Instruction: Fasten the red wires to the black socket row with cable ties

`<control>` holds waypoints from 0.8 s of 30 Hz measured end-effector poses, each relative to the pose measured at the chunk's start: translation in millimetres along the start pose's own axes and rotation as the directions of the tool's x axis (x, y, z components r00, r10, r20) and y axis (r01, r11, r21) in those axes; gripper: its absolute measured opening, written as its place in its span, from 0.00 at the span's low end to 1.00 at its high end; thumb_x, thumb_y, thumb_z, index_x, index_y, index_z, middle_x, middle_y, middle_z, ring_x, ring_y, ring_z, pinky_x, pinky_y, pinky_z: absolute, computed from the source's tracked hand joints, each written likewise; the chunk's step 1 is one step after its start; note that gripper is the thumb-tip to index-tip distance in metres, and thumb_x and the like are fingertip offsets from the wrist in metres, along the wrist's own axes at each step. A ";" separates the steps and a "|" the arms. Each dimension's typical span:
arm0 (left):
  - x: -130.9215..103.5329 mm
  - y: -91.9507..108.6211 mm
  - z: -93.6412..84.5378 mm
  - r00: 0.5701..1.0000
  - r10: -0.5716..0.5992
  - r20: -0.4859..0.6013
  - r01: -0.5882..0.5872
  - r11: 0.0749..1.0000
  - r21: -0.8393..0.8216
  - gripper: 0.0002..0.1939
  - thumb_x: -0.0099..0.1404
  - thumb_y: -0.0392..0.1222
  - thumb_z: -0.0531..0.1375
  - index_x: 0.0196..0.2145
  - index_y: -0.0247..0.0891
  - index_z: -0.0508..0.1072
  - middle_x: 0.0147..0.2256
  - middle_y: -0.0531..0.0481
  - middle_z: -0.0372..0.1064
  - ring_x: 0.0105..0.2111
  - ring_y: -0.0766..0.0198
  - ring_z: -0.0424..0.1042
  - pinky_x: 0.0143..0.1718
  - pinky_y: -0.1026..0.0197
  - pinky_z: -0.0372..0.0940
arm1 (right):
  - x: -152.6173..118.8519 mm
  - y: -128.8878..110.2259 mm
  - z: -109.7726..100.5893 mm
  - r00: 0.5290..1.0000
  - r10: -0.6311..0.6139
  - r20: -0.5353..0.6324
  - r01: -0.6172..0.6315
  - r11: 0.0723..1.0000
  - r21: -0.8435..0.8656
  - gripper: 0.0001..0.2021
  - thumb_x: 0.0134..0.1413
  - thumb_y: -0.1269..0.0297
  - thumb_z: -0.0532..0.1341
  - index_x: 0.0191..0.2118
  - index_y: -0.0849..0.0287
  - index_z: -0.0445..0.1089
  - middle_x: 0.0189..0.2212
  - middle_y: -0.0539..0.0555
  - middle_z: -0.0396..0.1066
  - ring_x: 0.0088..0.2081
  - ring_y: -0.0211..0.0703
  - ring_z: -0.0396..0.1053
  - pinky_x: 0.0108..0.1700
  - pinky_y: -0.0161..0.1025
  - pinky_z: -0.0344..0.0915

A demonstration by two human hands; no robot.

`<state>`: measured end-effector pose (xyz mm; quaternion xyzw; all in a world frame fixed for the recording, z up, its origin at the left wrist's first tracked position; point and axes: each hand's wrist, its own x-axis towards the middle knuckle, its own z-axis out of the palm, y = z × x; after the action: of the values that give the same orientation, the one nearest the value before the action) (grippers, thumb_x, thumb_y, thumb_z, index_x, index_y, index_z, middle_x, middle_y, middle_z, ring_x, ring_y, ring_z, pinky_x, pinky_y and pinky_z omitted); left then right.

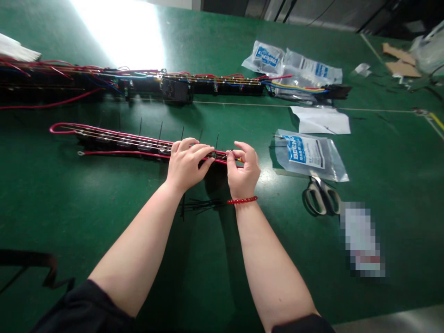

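A long black strip with red wires [128, 140] lies on the green table, several thin black cable ties standing up from it. My left hand [189, 162] rests over its right part, fingers wrapped round the wires. At the strip's right end my right hand [243, 167] pinches thumb and index finger together beside the wires; what lies between those fingertips is too small to make out. A red bead bracelet [243, 200] is on my right wrist. Loose black cable ties [203, 204] lie on the table between my forearms.
Behind lies a longer wired assembly [176, 88]. To the right are a labelled plastic bag [308, 155], scissors [322, 196], a white paper [322, 121] and a pixelated object [362, 238]. More plastic bags [312, 67] lie at the back, cardboard pieces [402, 67] at the far right.
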<state>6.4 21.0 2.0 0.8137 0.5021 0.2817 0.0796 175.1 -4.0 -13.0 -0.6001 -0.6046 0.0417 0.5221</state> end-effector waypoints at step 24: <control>0.3 -2.4 2.7 1.000 0.014 -0.027 -0.013 1.000 0.012 0.13 0.70 0.50 0.58 0.48 0.48 0.79 0.48 0.52 0.79 0.51 0.49 0.69 0.56 0.44 0.56 | 2.9 -2.1 -2.1 0.993 -0.106 0.049 0.108 0.993 -0.038 0.08 0.65 0.68 0.59 0.40 0.53 0.77 0.36 0.53 0.79 0.41 0.46 0.72 0.46 0.46 0.70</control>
<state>6.2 22.8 -1.1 0.8137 0.4993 0.2901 0.0663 175.9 -3.6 -9.0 -0.5761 -0.6489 0.0154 0.4968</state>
